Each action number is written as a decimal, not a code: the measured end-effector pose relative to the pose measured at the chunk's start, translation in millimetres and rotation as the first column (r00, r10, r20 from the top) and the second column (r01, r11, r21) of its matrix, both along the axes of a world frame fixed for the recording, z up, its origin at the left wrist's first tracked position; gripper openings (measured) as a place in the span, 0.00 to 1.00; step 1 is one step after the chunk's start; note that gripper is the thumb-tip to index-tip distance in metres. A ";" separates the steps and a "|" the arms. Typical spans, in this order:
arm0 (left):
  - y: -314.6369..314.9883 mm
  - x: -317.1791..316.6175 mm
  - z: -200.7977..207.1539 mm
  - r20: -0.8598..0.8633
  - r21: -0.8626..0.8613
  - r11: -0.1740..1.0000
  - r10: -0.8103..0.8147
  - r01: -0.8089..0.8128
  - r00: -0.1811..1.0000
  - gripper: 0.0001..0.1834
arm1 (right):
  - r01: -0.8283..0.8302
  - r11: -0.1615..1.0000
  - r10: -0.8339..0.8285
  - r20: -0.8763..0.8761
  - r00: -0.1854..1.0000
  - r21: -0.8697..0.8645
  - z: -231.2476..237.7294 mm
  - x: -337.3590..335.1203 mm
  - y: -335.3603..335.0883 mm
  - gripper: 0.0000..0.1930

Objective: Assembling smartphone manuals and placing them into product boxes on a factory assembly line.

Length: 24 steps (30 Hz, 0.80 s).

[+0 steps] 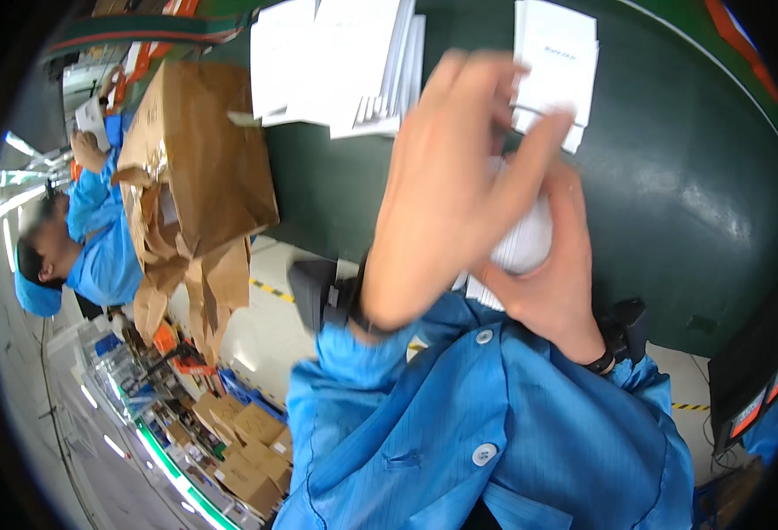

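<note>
My right hand (pixel 558 261) is wrapped round a thick stack of white paper booklets (pixel 527 238) close to my body, with the page edges showing. Above and partly across that stack is my left hand (pixel 455 168), slightly blurred, its thumb and fingers apart and nothing visible between them. Beyond the left fingers lies a small pile of white booklets (pixel 558 66) with a line of dark print. To its left, a larger spread of white booklets (pixel 345 62) rests on the dark green tabletop (pixel 663 177).
A torn brown paper-wrapped package (pixel 203 159) stands at the table's left edge. Past it, a person in blue workwear (pixel 102 225) handles something white. Cardboard boxes (pixel 252 446) are stacked at the lower left. A dark screen-like device (pixel 764 389) is at the right edge.
</note>
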<state>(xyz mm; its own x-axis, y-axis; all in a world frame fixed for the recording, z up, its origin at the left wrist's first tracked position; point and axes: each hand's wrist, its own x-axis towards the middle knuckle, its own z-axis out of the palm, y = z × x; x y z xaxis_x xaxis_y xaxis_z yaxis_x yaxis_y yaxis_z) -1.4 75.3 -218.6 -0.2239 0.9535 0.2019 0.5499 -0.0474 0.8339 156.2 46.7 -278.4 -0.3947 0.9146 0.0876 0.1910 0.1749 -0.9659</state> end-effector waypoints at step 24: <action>-83.8 -21.0 -26.9 0.273 -0.401 0.916 0.135 -0.015 0.952 0.24 | -0.057 0.997 0.058 -0.023 0.998 0.056 -2.3 0.6 2.1 0.49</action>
